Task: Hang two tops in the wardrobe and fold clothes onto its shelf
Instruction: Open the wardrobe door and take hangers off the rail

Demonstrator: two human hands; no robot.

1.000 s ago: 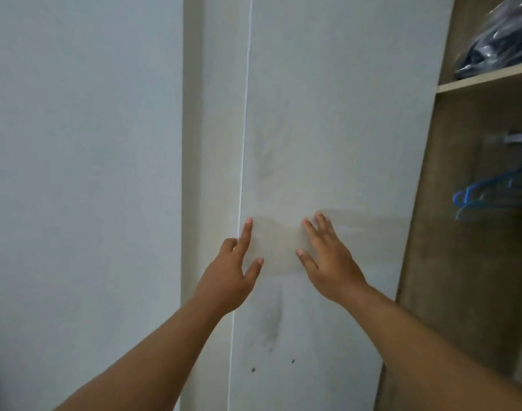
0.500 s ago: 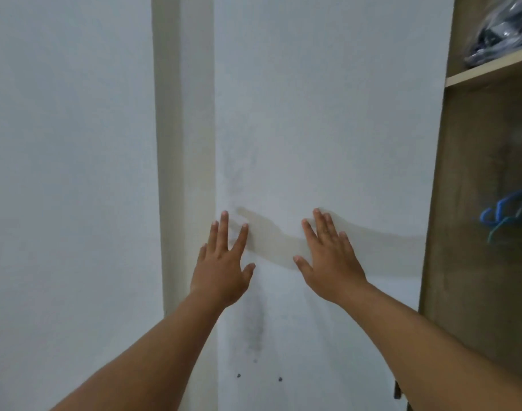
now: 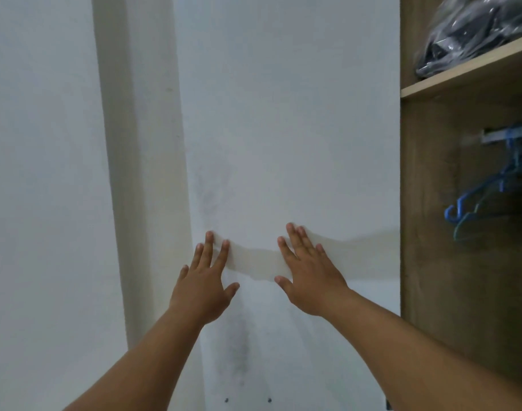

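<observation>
Our left hand [image 3: 205, 284] and right hand [image 3: 308, 278] lie flat against the white wardrobe door [image 3: 283, 129], fingers straight and spread, gripping nothing. To the right the wardrobe [image 3: 425, 232] stands open: blue hangers [image 3: 485, 200] dangle from its rail, and a plastic-wrapped dark bundle [image 3: 473, 34] sits on the shelf [image 3: 461, 72] above. We see no tops.

Open wooden wardrobe [image 3: 449, 262], blue hangers [image 3: 488, 200] inside

Blue hangers [image 3: 491, 200] & bagged clothes [image 3: 473, 34] blurred, cut off at right.
</observation>
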